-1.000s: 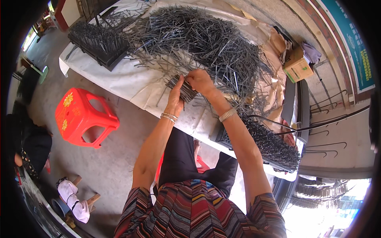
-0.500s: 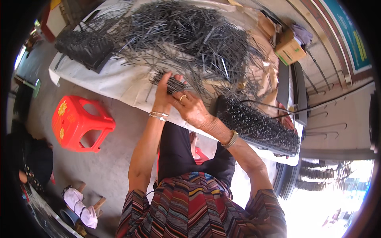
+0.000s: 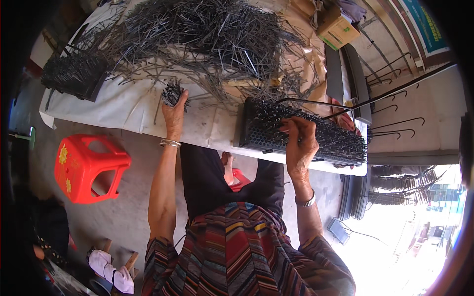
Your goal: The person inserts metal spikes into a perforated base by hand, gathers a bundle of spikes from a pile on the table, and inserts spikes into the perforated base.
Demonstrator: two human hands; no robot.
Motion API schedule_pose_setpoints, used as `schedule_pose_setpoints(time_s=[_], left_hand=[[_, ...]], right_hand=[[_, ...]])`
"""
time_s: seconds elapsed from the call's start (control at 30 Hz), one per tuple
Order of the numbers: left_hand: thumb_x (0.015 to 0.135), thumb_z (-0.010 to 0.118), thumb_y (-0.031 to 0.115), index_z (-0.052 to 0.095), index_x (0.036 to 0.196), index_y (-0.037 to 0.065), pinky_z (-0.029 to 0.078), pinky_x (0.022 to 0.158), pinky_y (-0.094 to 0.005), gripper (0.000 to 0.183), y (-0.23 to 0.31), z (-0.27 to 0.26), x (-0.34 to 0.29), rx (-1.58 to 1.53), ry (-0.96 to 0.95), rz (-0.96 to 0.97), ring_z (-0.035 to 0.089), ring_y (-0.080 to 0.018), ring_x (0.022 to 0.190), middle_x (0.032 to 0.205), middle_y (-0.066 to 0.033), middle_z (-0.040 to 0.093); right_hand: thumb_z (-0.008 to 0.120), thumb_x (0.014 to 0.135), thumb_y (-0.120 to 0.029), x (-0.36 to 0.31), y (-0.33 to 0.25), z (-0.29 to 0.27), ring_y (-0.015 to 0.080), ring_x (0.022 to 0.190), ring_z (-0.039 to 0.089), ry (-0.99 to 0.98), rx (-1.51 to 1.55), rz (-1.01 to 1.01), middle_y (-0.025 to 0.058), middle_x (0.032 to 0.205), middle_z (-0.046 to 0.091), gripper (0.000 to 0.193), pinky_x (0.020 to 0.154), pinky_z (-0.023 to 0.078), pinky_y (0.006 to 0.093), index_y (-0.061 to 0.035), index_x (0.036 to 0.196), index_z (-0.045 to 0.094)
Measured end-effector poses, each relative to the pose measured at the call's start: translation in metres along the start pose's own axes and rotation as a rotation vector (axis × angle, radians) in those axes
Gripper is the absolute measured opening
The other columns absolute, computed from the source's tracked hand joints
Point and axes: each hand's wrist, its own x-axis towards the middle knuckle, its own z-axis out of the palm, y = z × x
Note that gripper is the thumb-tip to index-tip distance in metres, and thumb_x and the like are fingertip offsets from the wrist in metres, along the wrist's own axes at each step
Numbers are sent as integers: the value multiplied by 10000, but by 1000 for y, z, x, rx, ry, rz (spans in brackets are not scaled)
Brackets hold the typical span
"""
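Observation:
My left hand (image 3: 174, 112) grips a small bundle of thin dark metal rods (image 3: 173, 92) on the white-covered table (image 3: 123, 106). Behind it lies a big loose heap of the same rods (image 3: 207, 34). My right hand (image 3: 300, 143) rests over a black perforated tray (image 3: 266, 129) full of upright rods at the table's near right edge, fingers curled on the rods there. Whether it holds a rod I cannot tell.
A second black tray filled with rods (image 3: 74, 76) stands at the table's left end. A red plastic stool (image 3: 89, 167) sits on the concrete floor to the left. A cardboard box (image 3: 340, 27) lies at the far right. Metal hooks (image 3: 395, 123) and racks stand to the right.
My right hand has left the bundle by my left hand and moved right onto the black tray. My left hand stays on the rod bundle. The view has shifted.

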Motion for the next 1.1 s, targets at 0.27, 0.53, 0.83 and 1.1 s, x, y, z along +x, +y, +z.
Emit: schedule_pose_setpoints(time_s=[0.27, 0.53, 0.83, 1.1], left_hand=[[825, 751, 192, 660, 891, 64, 480, 656, -240, 171, -1, -3, 14, -244, 53, -45, 606, -105, 734, 809, -18, 667], [871, 680, 139, 587, 931, 63, 534, 676, -370, 135, 29, -12, -12, -717, -137, -452, 580, -181, 690, 755, -39, 583], [896, 654, 178, 602, 937, 59, 574, 751, -448, 136, 65, 28, -146, -762, -267, -811, 637, -217, 737, 798, -92, 634], [884, 663, 154, 637, 974, 45, 603, 681, -465, 144, 67, 40, -199, -692, -298, -984, 658, -209, 702, 787, -105, 657]], right_hand=[[592, 905, -5, -2, 15, 9, 90, 700, 654, -77, -130, -11, 60, 856, 698, 92, 611, 486, 216, -27, 992, 574], [611, 894, -13, -2, 20, 14, 81, 647, 621, -123, -106, -47, 44, 827, 700, 101, 577, 476, 216, -46, 983, 578], [636, 880, -35, 2, 18, 8, 106, 636, 618, -107, -243, 4, 57, 814, 692, 67, 576, 489, 253, -59, 941, 621], [715, 792, -133, 7, 23, 17, 267, 789, 560, -106, -422, -325, 54, 867, 584, 65, 659, 454, 379, -127, 853, 696]])
